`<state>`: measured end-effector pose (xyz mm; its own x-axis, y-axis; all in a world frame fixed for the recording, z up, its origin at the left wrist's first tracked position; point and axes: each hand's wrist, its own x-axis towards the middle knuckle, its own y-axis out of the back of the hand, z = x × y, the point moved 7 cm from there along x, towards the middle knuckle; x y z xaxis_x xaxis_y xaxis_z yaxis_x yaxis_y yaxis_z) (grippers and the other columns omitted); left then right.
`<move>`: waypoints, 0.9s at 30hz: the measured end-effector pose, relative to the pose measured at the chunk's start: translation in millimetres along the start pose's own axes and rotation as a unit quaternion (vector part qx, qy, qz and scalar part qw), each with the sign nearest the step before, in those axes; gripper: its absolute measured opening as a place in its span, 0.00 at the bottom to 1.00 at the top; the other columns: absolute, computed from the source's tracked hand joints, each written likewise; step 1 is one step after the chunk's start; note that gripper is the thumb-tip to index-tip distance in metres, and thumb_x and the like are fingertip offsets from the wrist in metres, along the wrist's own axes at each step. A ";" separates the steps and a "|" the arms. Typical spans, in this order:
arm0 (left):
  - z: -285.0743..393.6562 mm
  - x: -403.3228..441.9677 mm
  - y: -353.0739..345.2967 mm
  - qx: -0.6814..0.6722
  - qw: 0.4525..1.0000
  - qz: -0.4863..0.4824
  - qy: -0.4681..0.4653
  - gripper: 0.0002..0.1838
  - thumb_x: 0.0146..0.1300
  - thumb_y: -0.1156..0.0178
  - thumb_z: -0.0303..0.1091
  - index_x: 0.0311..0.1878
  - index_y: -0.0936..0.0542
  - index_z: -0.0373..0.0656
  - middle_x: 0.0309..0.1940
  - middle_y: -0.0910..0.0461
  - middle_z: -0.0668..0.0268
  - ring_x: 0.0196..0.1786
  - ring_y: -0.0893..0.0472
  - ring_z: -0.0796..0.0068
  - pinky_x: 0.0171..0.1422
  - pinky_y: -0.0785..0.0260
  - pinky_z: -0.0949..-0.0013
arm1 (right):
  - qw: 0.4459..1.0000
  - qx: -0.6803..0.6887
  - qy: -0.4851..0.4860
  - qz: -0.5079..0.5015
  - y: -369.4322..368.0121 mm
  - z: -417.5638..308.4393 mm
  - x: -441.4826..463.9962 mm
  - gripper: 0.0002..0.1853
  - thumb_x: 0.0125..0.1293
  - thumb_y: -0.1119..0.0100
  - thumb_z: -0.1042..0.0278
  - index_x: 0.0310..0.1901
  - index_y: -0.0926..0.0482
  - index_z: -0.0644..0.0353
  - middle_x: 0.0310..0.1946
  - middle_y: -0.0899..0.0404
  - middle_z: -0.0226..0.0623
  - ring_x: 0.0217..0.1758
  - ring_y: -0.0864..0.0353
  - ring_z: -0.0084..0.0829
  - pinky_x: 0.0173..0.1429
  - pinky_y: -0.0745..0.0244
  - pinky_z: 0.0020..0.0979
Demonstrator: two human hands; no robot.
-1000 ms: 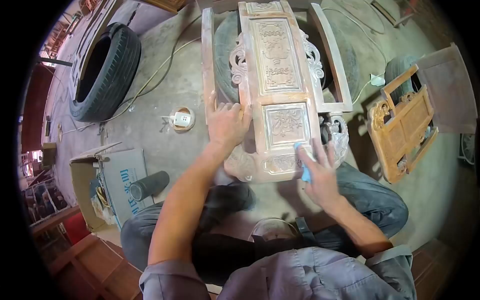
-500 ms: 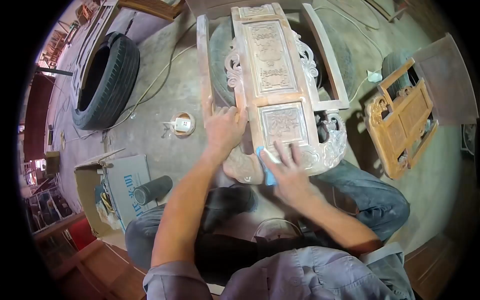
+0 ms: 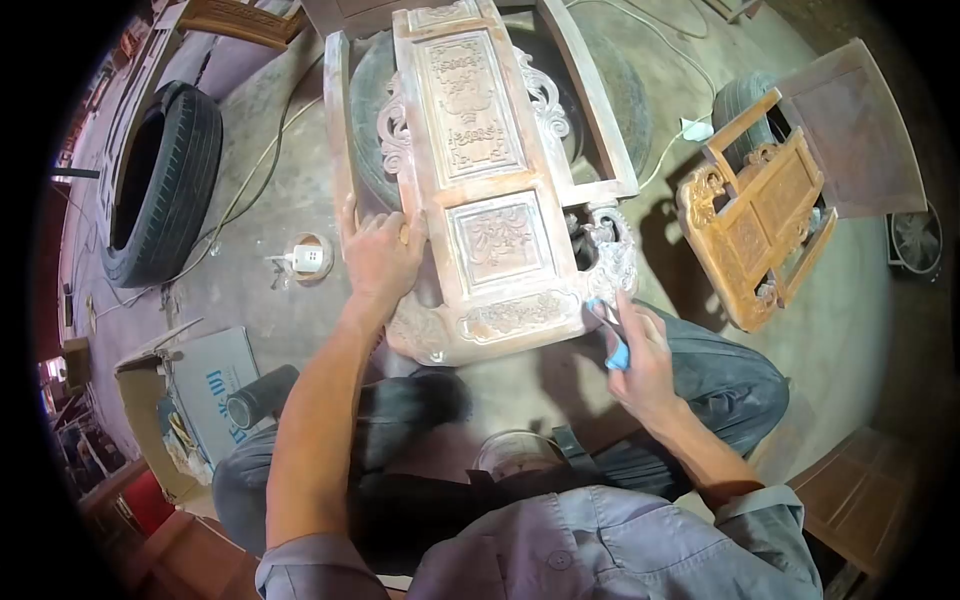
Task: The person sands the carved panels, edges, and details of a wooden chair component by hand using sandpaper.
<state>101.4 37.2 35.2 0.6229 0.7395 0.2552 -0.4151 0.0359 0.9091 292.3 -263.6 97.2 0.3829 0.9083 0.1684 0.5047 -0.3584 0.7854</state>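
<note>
A carved wooden chair [image 3: 500, 185] lies in front of me, its panelled back pale with dust and its curved top rail nearest my body. My left hand [image 3: 382, 255] is closed round the frame at the left edge of the back. My right hand [image 3: 645, 360] holds a folded piece of blue sandpaper [image 3: 616, 350] at the right end of the top rail, beside the scrollwork. The sandpaper's far end meets the edge of the wood; my fingers partly cover it.
A large tyre [image 3: 370, 120] shows beneath the chair. Another tyre [image 3: 165, 185] stands at left, near a round holder with a white socket block [image 3: 307, 258]. A cardboard box [image 3: 150, 400] and dark cylinder [image 3: 262, 396] are by my left knee. A second carved chair [image 3: 760, 225] lies at right.
My right hand has moved with the sandpaper from the left part of the top rail to its right end. My left hand keeps its grip on the frame. The view has shifted right.
</note>
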 end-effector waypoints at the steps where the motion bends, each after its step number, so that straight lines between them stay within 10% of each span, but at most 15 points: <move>1: -0.4 0.4 0.0 0.000 1.000 0.000 -0.001 0.24 0.81 0.43 0.48 0.38 0.11 0.37 0.35 0.11 0.53 0.44 0.12 0.54 0.88 0.47 0.46 | 1.000 -0.025 0.017 -0.002 1.1 -1.8 -7.4 0.43 0.52 0.32 0.84 0.75 0.24 0.64 0.53 0.10 0.48 0.69 0.19 0.50 0.81 0.34 0.57; 8: -0.6 0.2 -1.1 0.007 1.000 -0.013 -0.007 0.24 0.81 0.43 0.47 0.37 0.12 0.37 0.35 0.11 0.52 0.43 0.13 0.53 0.87 0.46 0.45 | 0.988 -0.112 0.087 -0.068 -30.4 -12.5 -0.3 0.41 0.51 0.32 0.82 0.73 0.22 0.60 0.45 0.11 0.48 0.80 0.27 0.58 0.89 0.49 0.69; 27: -3.5 2.2 -0.7 0.006 1.000 0.022 -0.014 0.23 0.81 0.44 0.46 0.35 0.13 0.38 0.33 0.11 0.52 0.42 0.13 0.52 0.87 0.45 0.45 | 0.955 -0.122 0.205 -0.176 -13.5 -0.3 24.1 0.42 0.51 0.28 0.76 0.74 0.22 0.57 0.48 0.11 0.47 0.81 0.27 0.52 0.91 0.49 0.65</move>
<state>100.8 41.2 34.0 0.6229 0.7205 0.3047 -0.4344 -0.0054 0.9007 294.6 -236.8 90.8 -0.1368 0.9894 0.0479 0.3316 0.0001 0.9434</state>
